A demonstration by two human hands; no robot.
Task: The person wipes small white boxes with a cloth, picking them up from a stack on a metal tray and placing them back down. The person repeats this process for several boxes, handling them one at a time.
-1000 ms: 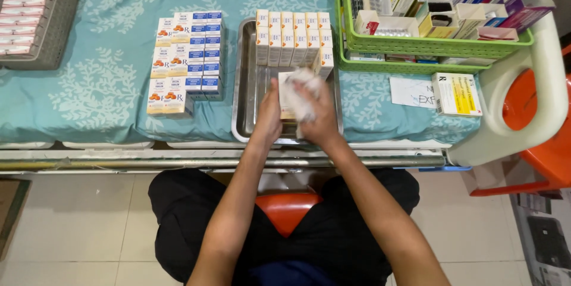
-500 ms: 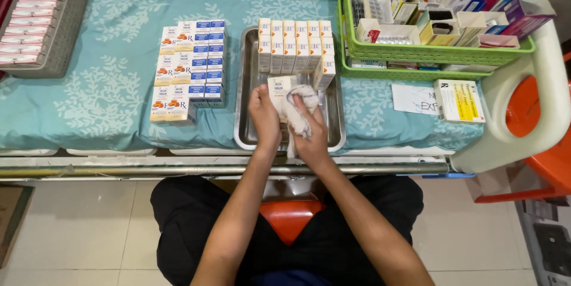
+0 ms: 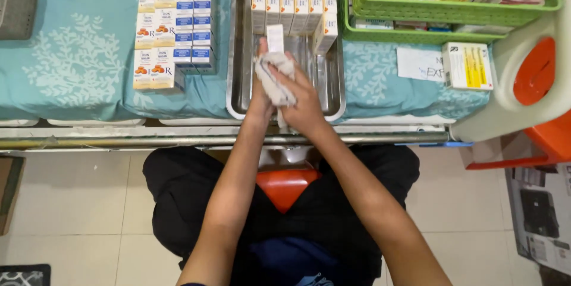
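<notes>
Two hands wipe a small box over a metal tray.

Left hand [image 3: 260, 93] grips the white box [image 3: 275, 38]; right hand [image 3: 303, 99] fingers clench a cloth [image 3: 275, 78] against it, above the tray [image 3: 238, 54].

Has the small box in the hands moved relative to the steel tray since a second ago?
Cannot tell for sure. The small box, wiped with the cloth, sits over the steel tray middle in every picture; the camera itself shifted.

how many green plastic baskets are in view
1: the green plastic basket sits at the table's upper right, beside the steel tray, full of small boxes. Others may lie beyond the frame.
</notes>
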